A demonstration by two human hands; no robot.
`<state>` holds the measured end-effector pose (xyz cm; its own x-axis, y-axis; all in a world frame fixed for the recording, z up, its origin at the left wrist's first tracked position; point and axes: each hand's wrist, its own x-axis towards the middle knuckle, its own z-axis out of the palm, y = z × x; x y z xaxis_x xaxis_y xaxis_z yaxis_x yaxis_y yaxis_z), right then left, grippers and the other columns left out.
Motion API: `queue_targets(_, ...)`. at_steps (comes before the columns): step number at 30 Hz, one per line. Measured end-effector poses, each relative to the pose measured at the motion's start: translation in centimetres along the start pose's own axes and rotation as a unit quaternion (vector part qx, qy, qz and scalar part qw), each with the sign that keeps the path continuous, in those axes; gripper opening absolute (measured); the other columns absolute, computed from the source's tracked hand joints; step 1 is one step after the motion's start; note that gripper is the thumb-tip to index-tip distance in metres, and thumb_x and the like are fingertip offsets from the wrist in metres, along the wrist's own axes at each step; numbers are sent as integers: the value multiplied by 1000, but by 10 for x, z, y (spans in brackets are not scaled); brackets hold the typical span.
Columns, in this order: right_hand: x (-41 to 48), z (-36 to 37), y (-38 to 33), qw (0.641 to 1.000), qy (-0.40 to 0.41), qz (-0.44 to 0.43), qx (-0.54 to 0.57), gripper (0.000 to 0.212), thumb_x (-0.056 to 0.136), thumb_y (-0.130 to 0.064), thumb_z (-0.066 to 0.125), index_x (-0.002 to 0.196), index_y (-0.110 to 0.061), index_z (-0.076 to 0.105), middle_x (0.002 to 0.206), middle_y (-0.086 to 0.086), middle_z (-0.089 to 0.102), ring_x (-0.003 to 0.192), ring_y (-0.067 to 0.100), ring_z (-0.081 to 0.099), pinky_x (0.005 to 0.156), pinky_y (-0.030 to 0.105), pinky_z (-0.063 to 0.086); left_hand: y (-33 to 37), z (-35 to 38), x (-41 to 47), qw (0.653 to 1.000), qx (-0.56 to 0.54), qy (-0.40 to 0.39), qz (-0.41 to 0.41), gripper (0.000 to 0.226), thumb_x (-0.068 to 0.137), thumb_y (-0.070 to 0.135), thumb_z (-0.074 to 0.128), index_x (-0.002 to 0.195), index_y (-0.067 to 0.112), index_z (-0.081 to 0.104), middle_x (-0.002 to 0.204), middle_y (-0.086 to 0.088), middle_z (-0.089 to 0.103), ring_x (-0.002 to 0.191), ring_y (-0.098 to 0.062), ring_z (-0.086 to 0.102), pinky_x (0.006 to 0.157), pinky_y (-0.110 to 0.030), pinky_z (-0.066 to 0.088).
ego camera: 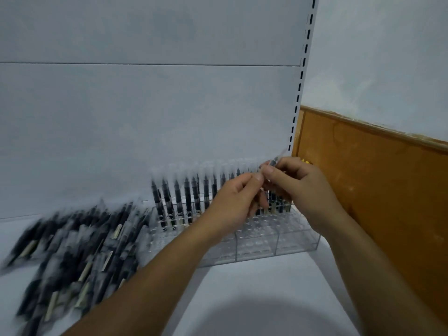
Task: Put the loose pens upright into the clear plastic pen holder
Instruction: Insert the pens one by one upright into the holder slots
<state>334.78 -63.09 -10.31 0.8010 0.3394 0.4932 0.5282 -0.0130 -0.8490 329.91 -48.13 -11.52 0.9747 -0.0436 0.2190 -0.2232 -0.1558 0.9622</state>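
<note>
A person's left hand (232,197) and right hand (298,183) both pinch one pen (274,162) over the clear pen holder (257,243), right of the loose pile (80,251). Lowered at a tilt, it could miss its hole or knock the standing pens (186,200).

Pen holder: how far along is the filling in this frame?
Done: upright pens stand along the back of the pen holder. In hand: the left hand and right hand together pinch a pen above the holder's right end. Left: the front holes are empty, and a large pile of loose pens lies to its left, so most of the job remains.
</note>
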Motion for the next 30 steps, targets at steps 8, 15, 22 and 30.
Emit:
queue_targets(8, 7, 46, -27, 1000, 25, -7, 14, 18, 88, -29, 68, 81, -13, 70, 60, -3, 64, 54, 4, 56, 50, 17, 43, 1, -103, -63, 936, 246, 242, 75, 22, 82, 60, 60, 86, 39, 64, 80, 23, 67, 74, 5, 61, 66, -19, 47)
queue_targets(15, 13, 121, -31, 996, -48, -13, -76, 20, 89, -33, 68, 81, -15, 69, 65, -3, 67, 57, 7, 61, 55, 18, 48, -32, -185, -97, 920, 318, 212, -86, 42, 79, 56, 69, 114, 37, 56, 110, 23, 63, 100, -3, 59, 82, -27, 43)
queue_targets(22, 16, 146, -27, 987, -57, -11, -149, 19, 87, -38, 70, 81, -20, 69, 68, -12, 66, 63, 6, 61, 60, 22, 50, -31, -179, -74, 936, 330, 28, -119, 68, 79, 60, 68, 139, 34, 49, 141, 16, 50, 129, -6, 45, 99, -25, 35)
queue_targets(30, 22, 154, -34, 961, -86, -35, -261, 23, 87, -44, 69, 72, -28, 62, 64, -12, 60, 61, 6, 57, 61, 28, 48, -29, -183, -63, 942, 311, 0, -126, 52, 79, 49, 74, 125, 26, 64, 132, 11, 61, 121, -5, 54, 96, -23, 36)
